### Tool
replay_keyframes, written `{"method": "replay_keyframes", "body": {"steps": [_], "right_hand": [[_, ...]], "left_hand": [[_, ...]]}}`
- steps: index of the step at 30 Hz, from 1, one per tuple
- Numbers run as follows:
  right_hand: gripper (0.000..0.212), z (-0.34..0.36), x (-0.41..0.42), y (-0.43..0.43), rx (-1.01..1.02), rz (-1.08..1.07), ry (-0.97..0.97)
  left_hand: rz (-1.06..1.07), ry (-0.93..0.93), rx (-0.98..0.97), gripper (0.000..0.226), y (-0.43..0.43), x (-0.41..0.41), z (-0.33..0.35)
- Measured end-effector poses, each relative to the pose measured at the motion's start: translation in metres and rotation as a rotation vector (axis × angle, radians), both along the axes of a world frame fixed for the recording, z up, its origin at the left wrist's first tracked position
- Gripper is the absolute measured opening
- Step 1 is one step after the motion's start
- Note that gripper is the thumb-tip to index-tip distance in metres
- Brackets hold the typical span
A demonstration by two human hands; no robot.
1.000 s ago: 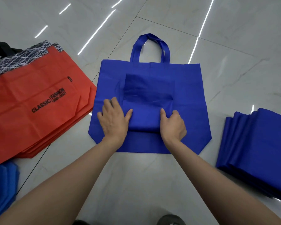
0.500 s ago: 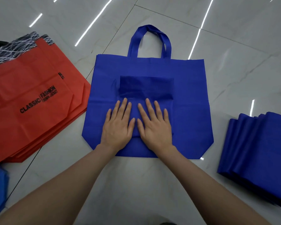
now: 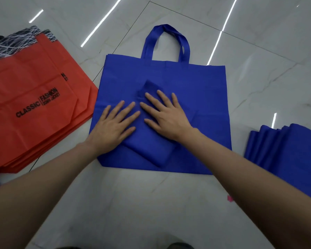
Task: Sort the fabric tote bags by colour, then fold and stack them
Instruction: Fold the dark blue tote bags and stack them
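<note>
A royal-blue tote bag (image 3: 201, 105) lies flat on the pale marbled floor tiles (image 3: 133, 203) in the middle of the scene. Its mouth edge and looped handles (image 3: 166, 42) point to the far side, its bottom edge is near, and its longer dimension runs left to right. On top of it, toward the near-left part, sits a smaller folded blue bag (image 3: 147, 148). This packet lies askew, with one corner pointing to the near side and its darker far end leaning slightly left, so its length runs roughly near to far at a tilt. The left hand (image 3: 113, 126) lies flat over the packet's left edge, fingers straight and spread, pointing far-right. The right hand (image 3: 167, 115) presses flat on the packet's far part, fingers straight and fanned toward the far left. Neither hand grips anything. To the left, just beside the flat bag, is a stack of red-orange tote bags (image 3: 34, 123) printed "CLASSIC FASHION", with a black-and-white patterned bag (image 3: 12, 44) showing at its far edge. To the right, apart from the flat bag, is a fanned stack of folded blue bags (image 3: 286, 151).
</note>
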State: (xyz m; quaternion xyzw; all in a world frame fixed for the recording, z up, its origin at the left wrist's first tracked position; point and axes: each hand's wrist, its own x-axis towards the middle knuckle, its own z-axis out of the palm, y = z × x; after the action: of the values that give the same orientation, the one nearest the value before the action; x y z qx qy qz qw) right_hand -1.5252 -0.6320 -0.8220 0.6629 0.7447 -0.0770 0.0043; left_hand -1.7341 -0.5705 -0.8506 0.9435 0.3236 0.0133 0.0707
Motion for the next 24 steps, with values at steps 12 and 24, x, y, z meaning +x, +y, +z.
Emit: {"method": "replay_keyframes", "body": {"steps": [12,24], "right_hand": [[0.057,-0.015,-0.017,-0.002,-0.027,-0.467,0.007],[0.056,0.020,-0.012,-0.061,-0.089,-1.058,0.505]], "left_hand": [[0.616,-0.038,-0.132,0.057,-0.076,0.049,-0.004],[0.870,-0.581,-0.513,0.028,-0.060,0.041,0.042]]}}
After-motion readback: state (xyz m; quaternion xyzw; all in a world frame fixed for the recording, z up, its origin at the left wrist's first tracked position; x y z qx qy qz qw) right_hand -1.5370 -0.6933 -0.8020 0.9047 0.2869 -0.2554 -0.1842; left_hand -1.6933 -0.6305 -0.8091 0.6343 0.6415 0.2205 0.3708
